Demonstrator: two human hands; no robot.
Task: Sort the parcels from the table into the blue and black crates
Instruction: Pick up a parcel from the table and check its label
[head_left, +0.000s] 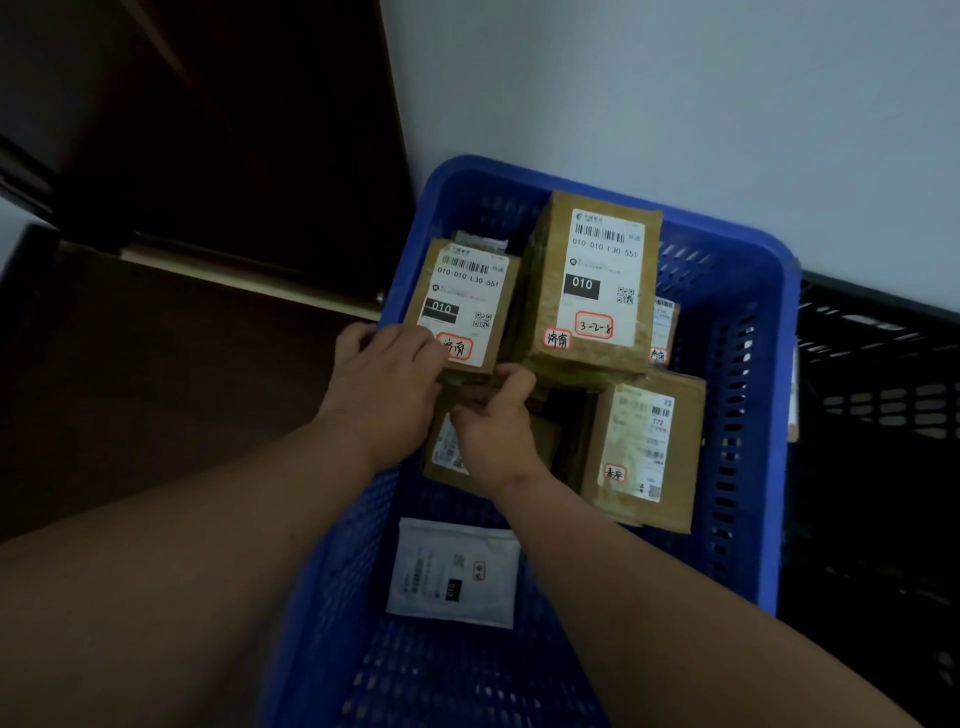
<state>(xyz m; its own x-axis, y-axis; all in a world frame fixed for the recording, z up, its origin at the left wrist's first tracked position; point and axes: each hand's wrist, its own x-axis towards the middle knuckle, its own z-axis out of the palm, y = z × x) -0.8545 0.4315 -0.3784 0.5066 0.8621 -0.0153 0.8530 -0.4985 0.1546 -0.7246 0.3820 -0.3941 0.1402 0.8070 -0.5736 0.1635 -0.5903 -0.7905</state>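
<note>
White mailer (453, 571) flat nr crate (748, 415) edge; both hands' fingers (511, 382) pinch box (462, 306) w/ label.

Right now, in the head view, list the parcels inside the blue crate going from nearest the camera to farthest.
white flat mailer → cardboard box on the right with a red-ringed sticker → box held by both hands → tall box marked 3-2-8. The half-hidden parcels under the hands and behind the tall box are left out.

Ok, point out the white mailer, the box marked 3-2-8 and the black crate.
white mailer (453, 571), head view, middle of its face
3-2-8 box (592, 280), head view, on its label
black crate (878, 374), head view, slotted wall right of the blue crate
</note>
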